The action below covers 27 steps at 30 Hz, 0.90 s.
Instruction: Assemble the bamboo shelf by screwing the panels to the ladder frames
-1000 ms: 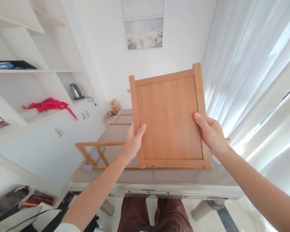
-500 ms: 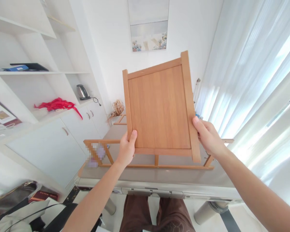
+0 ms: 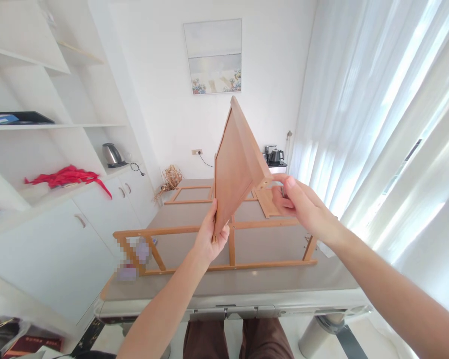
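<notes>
My left hand (image 3: 211, 237) is closed around the lower edge of a wooden panel (image 3: 230, 169), raised above the table and turned nearly edge-on. Small holes show in the end of the panel's near rail. My right hand (image 3: 297, 199) is beside that corner, its fingers curled and the index fingertip at or just behind the wood. A small dark, metallic-looking bit shows between these fingers; I cannot make out what it is. Below the panel, a wooden frame (image 3: 194, 230) with crossbars stands on the grey table (image 3: 164, 289).
Farther back on the table lie another wooden frame (image 3: 192, 201) and a second panel (image 3: 266, 203). Dried stalks (image 3: 170, 178) are at the back left. A kettle (image 3: 112, 155) and red ribbon (image 3: 69, 176) sit on the left shelves. White curtains (image 3: 344, 109) hang at right.
The panel has turned from facing me to nearly edge-on, its right side swinging toward me. My right hand has shifted from the panel's side to near its end corner. The view has tilted slightly.
</notes>
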Motion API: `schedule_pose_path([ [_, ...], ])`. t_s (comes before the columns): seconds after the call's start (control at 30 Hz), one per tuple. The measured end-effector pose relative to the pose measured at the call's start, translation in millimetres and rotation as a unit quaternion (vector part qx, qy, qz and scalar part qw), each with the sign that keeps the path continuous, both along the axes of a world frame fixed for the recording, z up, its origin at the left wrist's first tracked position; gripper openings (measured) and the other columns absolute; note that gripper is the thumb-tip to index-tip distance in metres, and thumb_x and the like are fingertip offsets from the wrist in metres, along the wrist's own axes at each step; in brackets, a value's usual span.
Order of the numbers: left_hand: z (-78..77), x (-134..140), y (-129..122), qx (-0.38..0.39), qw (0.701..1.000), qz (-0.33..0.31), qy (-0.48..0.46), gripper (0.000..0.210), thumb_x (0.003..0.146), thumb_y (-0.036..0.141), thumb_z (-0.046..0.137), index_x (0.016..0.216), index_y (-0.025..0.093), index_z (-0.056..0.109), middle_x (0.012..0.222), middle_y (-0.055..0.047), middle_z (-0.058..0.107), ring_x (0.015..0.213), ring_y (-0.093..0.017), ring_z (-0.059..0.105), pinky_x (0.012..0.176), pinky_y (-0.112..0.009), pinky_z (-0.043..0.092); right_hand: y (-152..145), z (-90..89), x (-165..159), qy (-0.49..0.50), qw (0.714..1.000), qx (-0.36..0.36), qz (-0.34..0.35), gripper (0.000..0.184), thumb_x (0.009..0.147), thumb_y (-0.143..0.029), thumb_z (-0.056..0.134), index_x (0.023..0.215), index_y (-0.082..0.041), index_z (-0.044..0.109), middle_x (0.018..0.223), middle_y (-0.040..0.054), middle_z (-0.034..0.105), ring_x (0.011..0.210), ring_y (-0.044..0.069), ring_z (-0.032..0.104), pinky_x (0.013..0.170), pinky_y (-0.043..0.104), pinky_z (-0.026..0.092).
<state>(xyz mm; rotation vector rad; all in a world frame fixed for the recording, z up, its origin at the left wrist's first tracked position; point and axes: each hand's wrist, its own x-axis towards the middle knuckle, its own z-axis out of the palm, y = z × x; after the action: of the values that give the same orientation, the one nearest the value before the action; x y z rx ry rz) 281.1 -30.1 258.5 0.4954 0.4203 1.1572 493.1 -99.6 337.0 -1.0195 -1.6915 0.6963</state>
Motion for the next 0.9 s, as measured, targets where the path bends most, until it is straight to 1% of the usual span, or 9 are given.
schedule_pose_path([
  [0.1, -0.7, 7.4, -0.4, 0.018, 1.0, -0.005, 0.011, 0.021, 0.103, 0.033, 0.062, 0.094, 0.015, 0.07, 0.073, 0.001, 0.072, 0.05, -0.005, 0.065, 0.04, -0.01, 0.051, 7.9, 31.6, 10.0, 0.044, 0.996, -0.056, 0.047, 0.069, 0.092, -0.085, 0.038, 0.115, -0.025, 0.063, 0.065, -0.0056, 0.021, 0.053, 0.011, 0.018, 0.049, 0.028, 0.016],
  [0.23, -10.1, 17.5, 4.7, 0.051, 0.998, 0.004, 0.035, 0.028, 0.1, 0.038, 0.066, 0.111, 0.013, 0.072, 0.101, -0.007, 0.08, 0.084, -0.015, 0.078, 0.074, -0.018, 0.065, 21.4, 77.4, 27.0, 0.059, 0.993, -0.079, 0.062, 0.067, 0.089, -0.088, 0.042, 0.091, -0.023, 0.06, 0.062, -0.0062, 0.018, 0.048, 0.007, 0.012, 0.045, 0.025, 0.014],
  [0.3, -14.6, 21.2, 7.8, 0.073, 0.996, 0.01, 0.046, 0.036, 0.096, 0.042, 0.071, 0.118, 0.014, 0.072, 0.114, -0.01, 0.079, 0.102, -0.019, 0.077, 0.09, -0.024, 0.064, 22.5, 95.6, 30.9, 0.025, 0.995, -0.082, 0.045, 0.06, 0.091, -0.081, 0.05, 0.083, -0.023, 0.056, 0.061, -0.0066, 0.019, 0.046, 0.006, 0.013, 0.042, 0.023, 0.013],
  [0.37, -17.3, 23.4, 9.5, 0.104, 0.992, 0.018, 0.061, 0.042, 0.094, 0.047, 0.073, 0.122, 0.016, 0.071, 0.122, -0.011, 0.076, 0.115, -0.023, 0.073, 0.101, -0.029, 0.06, 18.8, 107.2, 30.0, -0.016, 0.997, -0.08, 0.011, 0.048, 0.092, -0.068, 0.063, 0.08, -0.022, 0.056, 0.06, -0.006, 0.027, 0.045, 0.006, 0.024, 0.039, 0.021, 0.021],
  [0.47, -16.9, 23.3, 8.5, 0.144, 0.985, 0.035, 0.084, 0.046, 0.092, 0.05, 0.073, 0.125, 0.018, 0.07, 0.127, -0.011, 0.075, 0.124, -0.026, 0.069, 0.11, -0.034, 0.054, 10.2, 112.0, 23.9, -0.033, 0.996, -0.064, -0.049, 0.026, 0.093, -0.047, 0.071, 0.09, -0.023, 0.064, 0.073, 0.0006, 0.058, 0.062, 0.015, 0.059, 0.051, 0.026, 0.049],
  [0.53, -14.1, 21.1, 5.9, 0.153, 0.983, 0.05, 0.092, 0.046, 0.091, 0.05, 0.075, 0.123, 0.017, 0.07, 0.125, -0.012, 0.075, 0.123, -0.027, 0.069, 0.109, -0.036, 0.055, 6.7, 109.5, 20.9, -0.028, 0.996, -0.057, -0.066, 0.02, 0.093, -0.043, 0.07, 0.096, -0.024, 0.068, 0.088, 0.0051, 0.069, 0.081, 0.023, 0.07, 0.062, 0.033, 0.059],
  [0.6, -10.7, 18.2, 3.1, 0.156, 0.981, 0.062, 0.099, 0.048, 0.088, 0.05, 0.077, 0.121, 0.016, 0.069, 0.121, -0.013, 0.076, 0.121, -0.028, 0.07, 0.106, -0.037, 0.056, 6.3, 105.7, 20.4, -0.034, 0.995, -0.061, -0.069, 0.021, 0.092, -0.043, 0.071, 0.095, -0.023, 0.07, 0.093, 0.0075, 0.073, 0.09, 0.028, 0.073, 0.067, 0.037, 0.062],
  [0.73, -7.4, 15.9, 0.2, 0.157, 0.979, 0.061, 0.113, 0.053, 0.084, 0.052, 0.08, 0.119, 0.014, 0.068, 0.115, -0.014, 0.077, 0.117, -0.029, 0.072, 0.099, -0.037, 0.059, 10.1, 102.2, 22.6, -0.047, 0.992, -0.075, -0.086, 0.021, 0.088, -0.041, 0.077, 0.09, -0.021, 0.072, 0.094, 0.0097, 0.074, 0.098, 0.032, 0.074, 0.075, 0.042, 0.065],
  [0.9, -8.7, 20.3, 3.0, 0.159, 0.978, 0.037, 0.127, 0.05, 0.084, 0.054, 0.076, 0.116, 0.016, 0.069, 0.114, -0.014, 0.078, 0.119, -0.031, 0.07, 0.098, -0.04, 0.058, 5.8, 110.1, 21.8, -0.054, 0.99, -0.086, -0.099, 0.021, 0.09, -0.039, 0.076, 0.093, -0.018, 0.074, 0.098, 0.0109, 0.074, 0.101, 0.033, 0.074, 0.082, 0.046, 0.065],
])
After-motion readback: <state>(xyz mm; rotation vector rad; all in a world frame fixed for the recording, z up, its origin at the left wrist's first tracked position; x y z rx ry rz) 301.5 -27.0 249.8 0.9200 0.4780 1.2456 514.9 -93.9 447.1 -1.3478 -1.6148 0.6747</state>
